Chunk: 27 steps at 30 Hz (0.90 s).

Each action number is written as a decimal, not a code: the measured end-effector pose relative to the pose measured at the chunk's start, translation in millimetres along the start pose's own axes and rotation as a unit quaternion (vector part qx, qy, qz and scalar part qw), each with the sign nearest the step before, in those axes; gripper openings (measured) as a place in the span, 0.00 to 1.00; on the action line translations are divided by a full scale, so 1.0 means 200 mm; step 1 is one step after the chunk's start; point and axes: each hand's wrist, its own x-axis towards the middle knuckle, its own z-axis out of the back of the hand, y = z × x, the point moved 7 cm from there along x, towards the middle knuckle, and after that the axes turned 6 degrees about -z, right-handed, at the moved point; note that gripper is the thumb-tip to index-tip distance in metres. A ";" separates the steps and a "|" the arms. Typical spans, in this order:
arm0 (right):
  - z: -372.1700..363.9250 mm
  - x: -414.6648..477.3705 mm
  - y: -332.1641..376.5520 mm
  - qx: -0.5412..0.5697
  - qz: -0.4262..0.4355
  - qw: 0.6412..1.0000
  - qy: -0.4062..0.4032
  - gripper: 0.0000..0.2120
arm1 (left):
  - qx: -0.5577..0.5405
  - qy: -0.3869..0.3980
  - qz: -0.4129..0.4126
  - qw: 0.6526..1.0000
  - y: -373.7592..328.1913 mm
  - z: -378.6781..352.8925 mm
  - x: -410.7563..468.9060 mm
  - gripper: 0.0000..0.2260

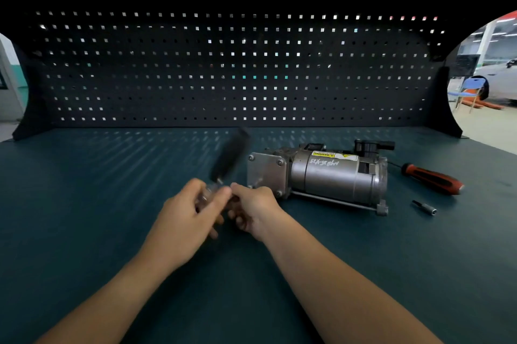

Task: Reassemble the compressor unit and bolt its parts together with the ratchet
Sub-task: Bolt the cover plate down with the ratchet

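Observation:
The grey metal compressor unit (pixel 324 176) lies on its side on the dark green bench, with a square end plate facing left and a yellow warning label on top. Just left of it, my left hand (pixel 190 206) grips the metal head end of the ratchet (pixel 230 155), whose black handle points up and away and is blurred. My right hand (pixel 253 206) meets it at the same head end, fingers curled around the ratchet's head; what lies under those fingers is hidden. Both hands sit close to the end plate without touching it.
A screwdriver with a red and black handle (pixel 432 178) lies right of the compressor. A small metal socket bit (pixel 425 207) rests in front of it. A black pegboard (pixel 237 69) closes off the back of the bench.

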 end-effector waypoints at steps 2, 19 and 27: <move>0.00 0.00 0.00 -0.007 -0.010 1.000 -0.006 0.09 | -0.159 -0.010 0.147 0.976 0.07 -0.04 -0.02 0.21; 0.01 0.01 0.01 -0.044 0.001 0.999 0.004 0.08 | 0.316 0.106 -0.260 0.906 -0.03 -0.05 -0.01 0.15; -0.02 0.02 -0.01 -0.049 -0.030 0.998 0.020 0.06 | -0.374 -0.022 0.324 0.869 0.20 -0.10 -0.06 0.24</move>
